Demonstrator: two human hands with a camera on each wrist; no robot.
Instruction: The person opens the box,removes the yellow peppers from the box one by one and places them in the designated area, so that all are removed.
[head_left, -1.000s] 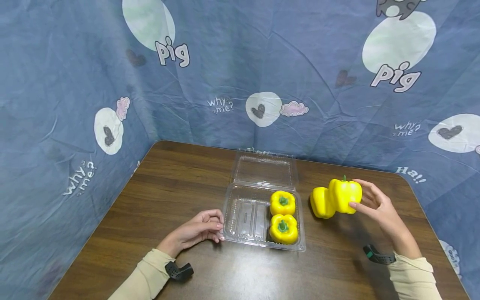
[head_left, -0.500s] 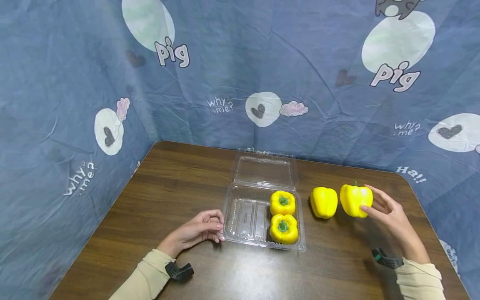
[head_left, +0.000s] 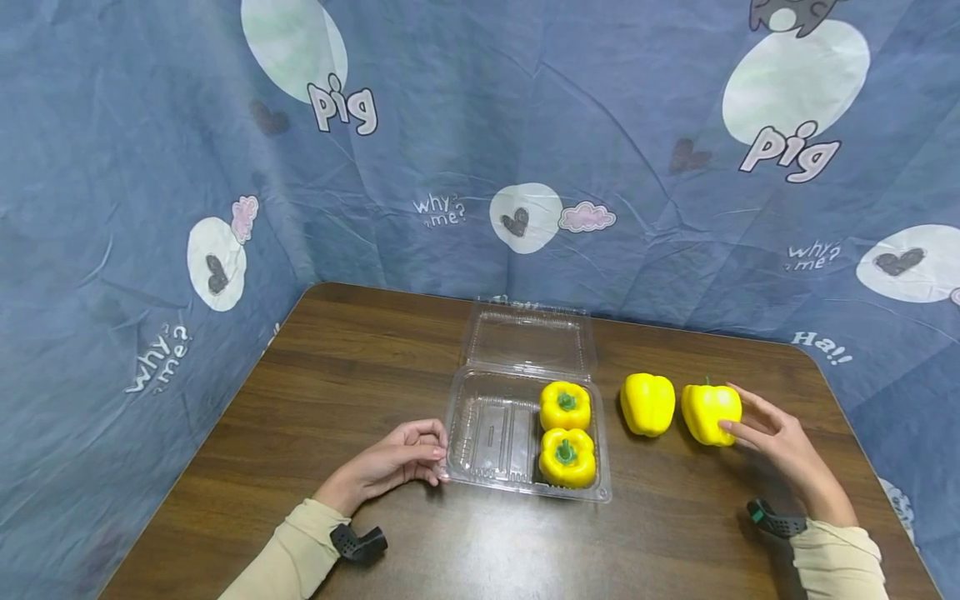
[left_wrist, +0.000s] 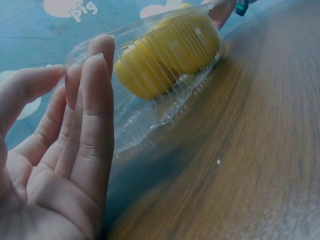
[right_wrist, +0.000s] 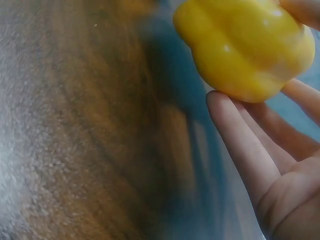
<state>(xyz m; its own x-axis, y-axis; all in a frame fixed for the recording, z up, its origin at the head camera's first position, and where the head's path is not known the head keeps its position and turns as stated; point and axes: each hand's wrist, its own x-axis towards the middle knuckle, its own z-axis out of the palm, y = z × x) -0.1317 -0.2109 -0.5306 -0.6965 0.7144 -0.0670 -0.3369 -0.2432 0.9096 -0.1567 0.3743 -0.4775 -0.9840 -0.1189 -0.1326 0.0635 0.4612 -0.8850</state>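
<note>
A clear plastic clamshell container (head_left: pixel 487 429) lies with its lid laid back on the wooden table. My left hand (head_left: pixel 397 462) pinches its near left edge between thumb and fingertips. Two yellow bell peppers, a rear one (head_left: pixel 566 406) and a front one (head_left: pixel 567 460), sit stem-up in the right half. My right hand (head_left: pixel 787 454) grips another yellow bell pepper (head_left: pixel 708 414) by its right side, thumb in front and fingers behind; it tilts slightly, low over or on the table. In the right wrist view, fingertips touch this pepper's (right_wrist: pixel 245 50) surface.
One more yellow bell pepper (head_left: pixel 648 405) stands between the container and the held one. The open lid (head_left: pixel 528 340) lies toward the table's back edge. A blue printed cloth (head_left: pixel 450 150) hangs behind and at the sides of the table (head_left: pixel 360 358).
The right hand has moved its yellow bell pepper right, away from the neighbouring pepper, then lowered it toward the table. The left hand and container have stayed put.
</note>
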